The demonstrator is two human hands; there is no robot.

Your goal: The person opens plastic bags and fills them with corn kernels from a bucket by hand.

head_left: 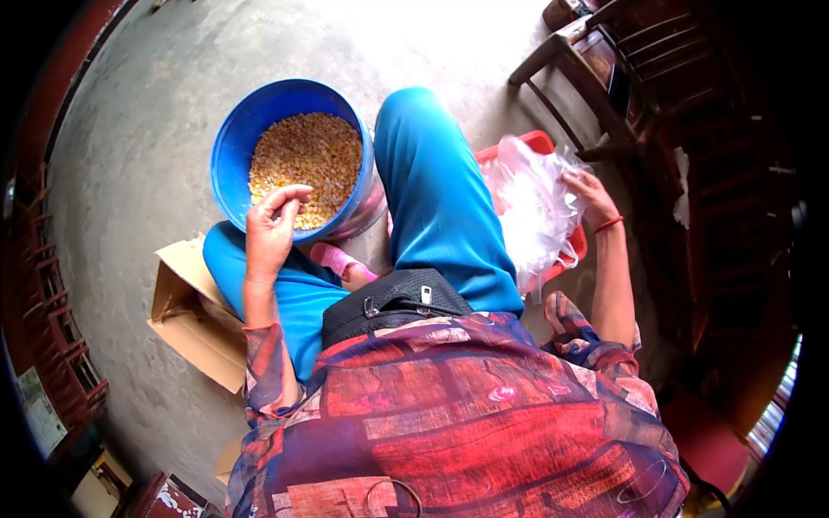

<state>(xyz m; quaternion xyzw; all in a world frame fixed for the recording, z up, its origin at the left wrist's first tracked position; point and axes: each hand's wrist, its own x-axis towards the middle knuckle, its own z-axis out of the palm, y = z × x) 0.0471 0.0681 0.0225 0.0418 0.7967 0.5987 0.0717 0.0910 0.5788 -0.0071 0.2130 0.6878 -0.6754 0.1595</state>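
My left hand (pixel 273 226) is over the near rim of a blue bucket (pixel 226 164). Its fingers are curled in and the thumb meets them; whatever they may hold is too small to make out. Inside the bucket lies a heap of yellow-brown grains (pixel 311 160) that look like cracked corn. On the other side, my right hand (pixel 591 197) grips the edge of a bunch of thin white plastic bags (pixel 537 203). These bags fill a red plastic basket (pixel 577 246) beside my right knee.
An opened cardboard box (pixel 203 354) stands by my left thigh. A dark wooden chair (pixel 596 95) is at the upper right, with more dark furniture along the right side. A pink slipper (pixel 338 259) shows beneath my legs on the concrete floor (pixel 147 173).
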